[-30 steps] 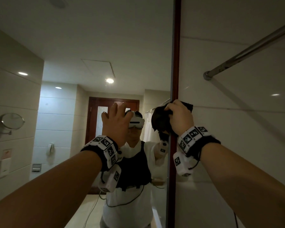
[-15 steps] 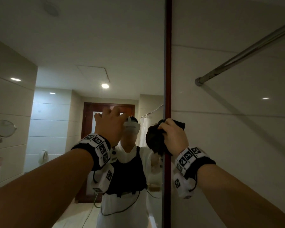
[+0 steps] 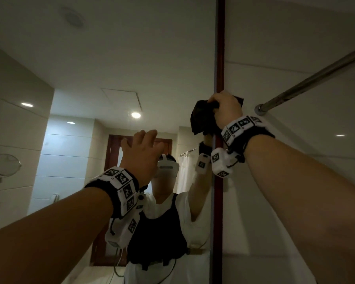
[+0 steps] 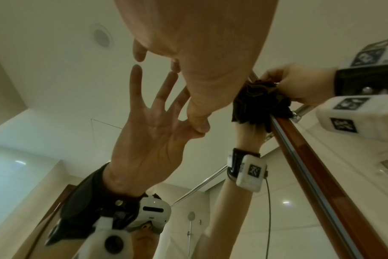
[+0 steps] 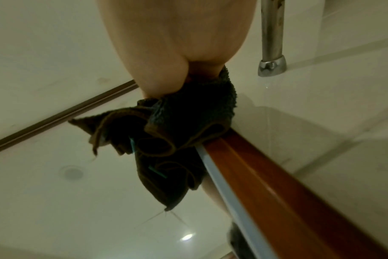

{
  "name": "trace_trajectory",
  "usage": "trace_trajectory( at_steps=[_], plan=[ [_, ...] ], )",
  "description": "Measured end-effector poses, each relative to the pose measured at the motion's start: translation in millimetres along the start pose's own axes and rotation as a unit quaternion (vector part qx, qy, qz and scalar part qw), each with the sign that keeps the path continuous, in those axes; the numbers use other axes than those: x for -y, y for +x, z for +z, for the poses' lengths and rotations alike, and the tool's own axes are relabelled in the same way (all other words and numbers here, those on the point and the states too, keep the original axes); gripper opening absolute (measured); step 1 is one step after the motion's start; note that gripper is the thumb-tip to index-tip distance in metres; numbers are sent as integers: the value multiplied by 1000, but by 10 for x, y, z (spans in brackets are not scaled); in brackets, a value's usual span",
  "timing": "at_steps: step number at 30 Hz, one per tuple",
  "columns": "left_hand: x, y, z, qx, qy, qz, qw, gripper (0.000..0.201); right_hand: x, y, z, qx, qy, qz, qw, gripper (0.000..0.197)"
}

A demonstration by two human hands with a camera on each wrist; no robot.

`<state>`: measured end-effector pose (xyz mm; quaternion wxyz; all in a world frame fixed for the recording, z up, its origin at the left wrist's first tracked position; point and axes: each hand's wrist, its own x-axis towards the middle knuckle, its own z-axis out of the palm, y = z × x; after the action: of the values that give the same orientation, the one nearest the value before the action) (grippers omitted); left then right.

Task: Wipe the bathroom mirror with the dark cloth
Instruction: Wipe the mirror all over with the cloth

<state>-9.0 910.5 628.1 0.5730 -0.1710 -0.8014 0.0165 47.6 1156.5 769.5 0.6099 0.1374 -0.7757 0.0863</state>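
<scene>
1. Two hands are raised against the bathroom mirror [image 3: 131,58], which fills the left of the head view and ends at a reddish-brown wooden frame [image 3: 220,48] running vertically just right of centre.
2. The right hand [image 3: 226,108] has its grip closed around the dark cloth [image 3: 201,117], fingers curled over the bunched top of it.
3. In the head view the cloth spills out to the left of and below that grip, lying on the glass right at the mirror's right edge; its reflection merges with it, so the outline is hard to separate.
4. The right wrist view shows the cloth [image 5: 177,133] crumpled in folds beneath the heel of the hand, its right side draped over the wooden frame [image 5: 288,184] and the pale strip beside it, the rest against the mirror.
5. The left hand [image 3: 141,152] holds nothing; its grip is wide, fingers straight and spread.
6. In the left wrist view the left hand's thumb [image 4: 198,112] meets its reflection, so it touches the glass well to the left of the cloth [image 4: 259,103].
7. A metal rail [image 3: 316,78] meets the tiled wall [image 3: 295,171] just to the right of the right hand.
</scene>
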Motion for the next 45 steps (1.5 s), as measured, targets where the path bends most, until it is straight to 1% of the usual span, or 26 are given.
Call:
trace_trajectory(
  at_steps=[3,5,6,8,10,12,17,19,21,23,26,29,30,32,33,36,38,42,45],
  plan=[
    [-3,-6,5,10,-5,-2,1000,47,-13,69,19,16,1,18,1000,33],
    [3,-5,7,10,-10,-5,1000,48,-4,37,40,7,-10,26,1000,33],
    [0,-7,9,13,-14,-7,1000,48,3,16,42,4,-13,17,1000,33],
    [-13,-10,1,20,-17,-9,1000,49,3,-26,26,20,-13,5,1000,32],
    [-16,-23,-2,23,-21,-11,999,49,11,-115,18,41,-22,11,999,31],
    [-7,-27,0,20,-24,-12,999,50,34,-265,36,43,-21,17,999,33],
    [-50,-70,-10,29,-22,-28,999,51,66,-802,120,73,-22,37,996,34],
    [-140,-123,-38,40,-6,-38,998,56,99,-1090,160,79,-18,31,996,32],
    [-239,-214,-82,60,16,-46,997,64,140,-1381,179,91,-13,27,995,30],
    [-331,-379,-130,82,36,-34,995,71,176,-1664,193,111,-12,29,993,30],
    [-425,-721,-138,107,37,10,994,70,235,-2151,234,138,-7,33,990,30],
    [-494,-1035,-100,151,37,29,987,86,262,-2587,278,180,-25,30,983,24],
    [-513,-1118,-70,163,30,28,986,91,264,-2659,277,195,-31,20,980,25],
    [-539,-1221,-16,174,20,19,984,93,247,-2628,247,209,-33,0,977,30],
    [-546,-1238,-8,174,18,14,984,94,230,-2551,233,202,-31,-2,979,30],
    [-566,-1236,-3,184,13,10,983,98,190,-2340,273,144,-23,26,989,28],
    [-574,-1236,10,188,6,7,982,100,173,-2354,356,118,-14,33,992,29],
    [-557,-1249,80,179,-3,-3,984,90,200,-2719,474,102,-5,25,994,26],
    [-607,-1278,72,167,-24,-14,986,84,226,-3084,517,116,25,2,993,21]
  ],
)
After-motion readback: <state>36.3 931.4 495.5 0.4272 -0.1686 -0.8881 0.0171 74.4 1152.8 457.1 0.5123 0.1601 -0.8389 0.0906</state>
